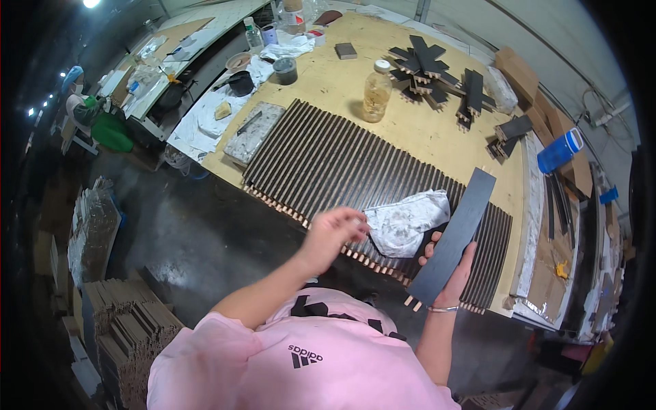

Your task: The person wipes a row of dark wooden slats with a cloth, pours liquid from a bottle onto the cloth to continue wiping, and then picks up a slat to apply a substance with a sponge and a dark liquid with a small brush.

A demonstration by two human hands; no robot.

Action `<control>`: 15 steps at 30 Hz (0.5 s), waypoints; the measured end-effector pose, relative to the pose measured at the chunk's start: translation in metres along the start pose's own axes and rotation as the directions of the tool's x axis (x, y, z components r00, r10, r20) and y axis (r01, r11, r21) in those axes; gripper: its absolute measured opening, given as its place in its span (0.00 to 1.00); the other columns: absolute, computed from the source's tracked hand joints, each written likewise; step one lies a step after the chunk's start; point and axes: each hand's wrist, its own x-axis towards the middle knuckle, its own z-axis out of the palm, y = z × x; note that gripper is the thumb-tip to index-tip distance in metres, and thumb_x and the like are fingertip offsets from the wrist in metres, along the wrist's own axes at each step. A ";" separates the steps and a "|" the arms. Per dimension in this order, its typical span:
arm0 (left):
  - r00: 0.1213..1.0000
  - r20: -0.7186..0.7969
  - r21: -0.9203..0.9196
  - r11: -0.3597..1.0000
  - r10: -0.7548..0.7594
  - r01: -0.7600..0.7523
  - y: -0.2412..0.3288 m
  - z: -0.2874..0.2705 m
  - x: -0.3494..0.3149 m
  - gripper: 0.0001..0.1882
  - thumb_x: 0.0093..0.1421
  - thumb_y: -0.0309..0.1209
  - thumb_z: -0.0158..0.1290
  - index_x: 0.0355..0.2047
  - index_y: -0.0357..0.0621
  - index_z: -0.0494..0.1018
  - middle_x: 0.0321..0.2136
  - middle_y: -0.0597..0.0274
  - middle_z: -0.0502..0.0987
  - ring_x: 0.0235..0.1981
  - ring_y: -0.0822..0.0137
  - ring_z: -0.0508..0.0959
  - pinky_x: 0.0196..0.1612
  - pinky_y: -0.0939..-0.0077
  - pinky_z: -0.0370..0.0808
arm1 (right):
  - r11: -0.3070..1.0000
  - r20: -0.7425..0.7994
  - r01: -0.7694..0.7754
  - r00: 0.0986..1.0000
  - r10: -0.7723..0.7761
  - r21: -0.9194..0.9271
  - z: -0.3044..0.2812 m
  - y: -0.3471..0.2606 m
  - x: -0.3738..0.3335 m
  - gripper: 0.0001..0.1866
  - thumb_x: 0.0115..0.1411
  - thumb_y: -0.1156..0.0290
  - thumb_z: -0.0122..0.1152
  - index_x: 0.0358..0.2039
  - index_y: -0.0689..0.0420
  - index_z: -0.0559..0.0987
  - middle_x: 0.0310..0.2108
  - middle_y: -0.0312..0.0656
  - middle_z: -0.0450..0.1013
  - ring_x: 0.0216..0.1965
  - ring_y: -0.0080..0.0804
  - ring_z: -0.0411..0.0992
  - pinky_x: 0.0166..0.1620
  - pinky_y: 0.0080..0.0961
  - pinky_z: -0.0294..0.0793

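My right hand (456, 275) grips a dark board (454, 236), thumb along one edge and fingers round the other. Light wooden pegs stick out of the board's ends, and it is held tilted above the table. My left hand (333, 236) is raised in front of a stained white cloth (410, 222); its fingers look curled but are smeared by motion. That cloth lies crumpled on a long row of dark slats (328, 154), packed side by side with pale pegs at their ends.
A bottle of yellowish liquid (376, 92) stands behind the row. Loose dark boards (424, 65) are piled at the far right, near a blue bottle (559, 152). At the left are a speckled slab (253, 133) and dark cups (285, 70). Stacked boards (130, 335) stand on the floor.
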 end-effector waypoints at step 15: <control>0.673 -0.407 0.911 0.322 0.617 0.256 0.103 -0.434 0.193 0.19 0.54 0.30 0.60 0.46 0.38 0.74 0.40 0.55 0.78 0.37 0.57 0.79 0.42 0.64 0.75 | 0.999 -0.076 0.043 0.996 -0.044 -0.005 0.130 0.121 0.079 0.31 0.70 0.41 0.31 0.47 0.57 0.71 0.38 0.43 0.71 0.30 0.31 0.70 0.30 0.31 0.74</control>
